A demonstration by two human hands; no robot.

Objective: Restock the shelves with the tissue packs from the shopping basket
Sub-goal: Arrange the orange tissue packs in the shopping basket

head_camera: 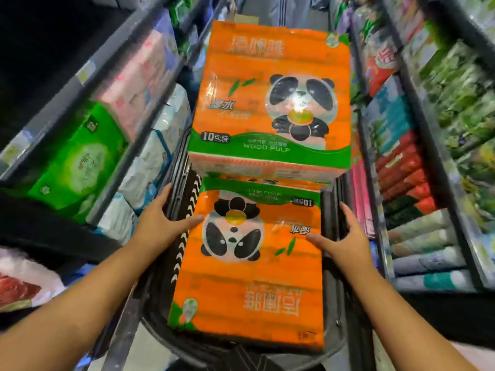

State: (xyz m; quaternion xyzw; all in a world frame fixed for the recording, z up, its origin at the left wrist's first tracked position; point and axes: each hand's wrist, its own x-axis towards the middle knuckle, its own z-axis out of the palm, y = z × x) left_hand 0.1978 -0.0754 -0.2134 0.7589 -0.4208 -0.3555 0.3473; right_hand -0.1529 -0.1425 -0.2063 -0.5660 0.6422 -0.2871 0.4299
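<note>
Two orange tissue packs with a panda print lie in the black shopping basket [332,285]. The near tissue pack [249,279] lies flat with its print upside down to me. The far tissue pack [270,103] sits higher, its near edge overlapping the near one. My left hand [160,218] is at the near pack's left edge, its thumb on the top face and its fingers spread along the basket rim. My right hand [340,236] mirrors it at the right edge, its thumb on the top face. Neither hand is closed around the pack.
Shelves line both sides of the narrow aisle. The left shelf [88,84] holds green [77,162], pink and white tissue packs. The right shelf [428,167] holds stacked red, green and pale packs. A white bag [24,282] lies low at the left.
</note>
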